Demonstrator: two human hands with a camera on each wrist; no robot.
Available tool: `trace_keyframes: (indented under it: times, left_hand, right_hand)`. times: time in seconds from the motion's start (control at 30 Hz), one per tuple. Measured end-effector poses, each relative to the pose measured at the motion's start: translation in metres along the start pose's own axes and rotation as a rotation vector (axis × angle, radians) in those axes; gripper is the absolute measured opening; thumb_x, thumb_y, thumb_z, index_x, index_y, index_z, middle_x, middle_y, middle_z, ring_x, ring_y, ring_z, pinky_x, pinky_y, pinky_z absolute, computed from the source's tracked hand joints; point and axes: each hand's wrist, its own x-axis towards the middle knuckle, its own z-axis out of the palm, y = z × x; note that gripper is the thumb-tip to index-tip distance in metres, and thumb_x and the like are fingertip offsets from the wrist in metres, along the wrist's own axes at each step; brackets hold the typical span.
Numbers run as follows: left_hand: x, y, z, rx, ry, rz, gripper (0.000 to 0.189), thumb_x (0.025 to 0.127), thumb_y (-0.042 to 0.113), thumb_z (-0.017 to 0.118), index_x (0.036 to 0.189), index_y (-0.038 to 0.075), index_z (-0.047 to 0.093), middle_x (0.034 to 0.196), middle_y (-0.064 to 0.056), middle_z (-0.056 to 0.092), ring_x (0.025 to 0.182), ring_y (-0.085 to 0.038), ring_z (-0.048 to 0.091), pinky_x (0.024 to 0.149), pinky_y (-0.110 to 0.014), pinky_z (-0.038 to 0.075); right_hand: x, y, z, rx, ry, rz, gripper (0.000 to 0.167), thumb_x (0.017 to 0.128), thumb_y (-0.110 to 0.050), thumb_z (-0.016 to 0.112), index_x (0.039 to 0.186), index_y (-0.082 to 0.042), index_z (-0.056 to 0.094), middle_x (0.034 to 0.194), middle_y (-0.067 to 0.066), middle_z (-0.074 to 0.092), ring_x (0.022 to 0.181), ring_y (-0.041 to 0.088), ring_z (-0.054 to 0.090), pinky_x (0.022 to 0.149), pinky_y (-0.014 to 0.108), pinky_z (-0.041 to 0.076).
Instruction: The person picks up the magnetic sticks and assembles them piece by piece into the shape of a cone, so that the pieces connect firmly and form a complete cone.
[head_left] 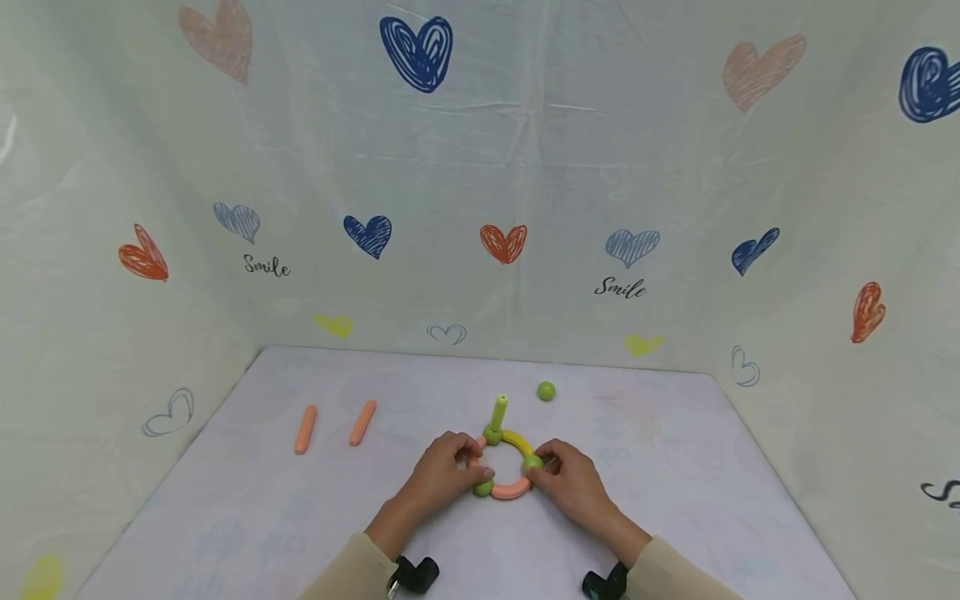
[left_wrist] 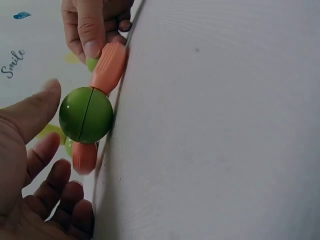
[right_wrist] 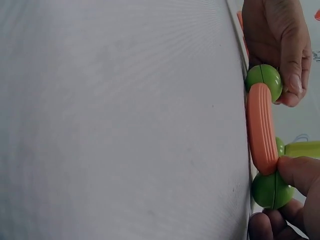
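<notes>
On the table lies a toy ring of curved rods and green balls. A curved orange rod (head_left: 510,490) forms its near side, a curved yellow rod (head_left: 517,441) its far right. From the far green ball (head_left: 492,434) a light green rod (head_left: 498,412) sticks up. My left hand (head_left: 447,472) is around the near-left green ball (left_wrist: 86,115), its thumb and fingers spread and apart from the ball in the left wrist view. My right hand (head_left: 572,482) pinches the right green ball (right_wrist: 273,190) where it joins the orange rod.
Two straight orange rods (head_left: 306,430) lie at the left of the white table (head_left: 645,517). A loose green ball (head_left: 546,391) sits behind the ring. White sheeting (head_left: 450,175) printed with hearts stands around the table's back and sides.
</notes>
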Motion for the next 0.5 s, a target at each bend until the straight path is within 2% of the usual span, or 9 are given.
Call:
trace_keyframes:
  times: [0.13, 0.23, 0.33, 0.5]
  left_hand:
    - [-0.005, -0.001, -0.002, 0.016, -0.065, 0.012, 0.035, 0.082, 0.039, 0.091, 0.102, 0.021, 0.069, 0.098, 0.005, 0.057, 0.094, -0.014, 0.05, 0.082, -0.03, 0.044]
    - [-0.007, -0.002, -0.003, 0.028, -0.082, 0.026, 0.032, 0.082, 0.037, 0.091, 0.1, 0.024, 0.069, 0.097, 0.006, 0.058, 0.093, -0.014, 0.051, 0.083, -0.03, 0.045]
    - [-0.009, -0.003, -0.005, 0.037, -0.069, 0.038, 0.029, 0.085, 0.035, 0.09, 0.103, 0.024, 0.07, 0.099, 0.007, 0.059, 0.094, -0.012, 0.054, 0.086, -0.031, 0.048]
    - [-0.012, -0.008, -0.01, 0.022, -0.036, 0.047, 0.028, 0.088, 0.032, 0.087, 0.111, 0.022, 0.074, 0.106, 0.007, 0.063, 0.099, -0.011, 0.058, 0.09, -0.033, 0.051]
  right_hand:
    - [-0.001, 0.0, 0.0, -0.023, 0.003, -0.013, 0.029, 0.088, -0.025, 0.086, 0.112, -0.014, 0.073, 0.098, -0.004, 0.067, 0.081, 0.009, 0.057, 0.068, 0.024, 0.047]
    - [-0.003, 0.001, -0.001, -0.053, -0.022, -0.04, 0.033, 0.09, -0.026, 0.084, 0.12, -0.015, 0.075, 0.1, -0.004, 0.065, 0.081, 0.008, 0.055, 0.068, 0.024, 0.046]
    - [-0.005, 0.001, -0.004, -0.067, -0.064, -0.079, 0.034, 0.093, -0.028, 0.082, 0.125, -0.018, 0.076, 0.101, -0.007, 0.063, 0.081, 0.007, 0.053, 0.069, 0.023, 0.045]
    - [-0.008, 0.002, -0.009, -0.027, -0.131, -0.121, 0.031, 0.093, -0.025, 0.081, 0.123, -0.018, 0.077, 0.103, -0.007, 0.062, 0.083, 0.006, 0.054, 0.071, 0.022, 0.046]
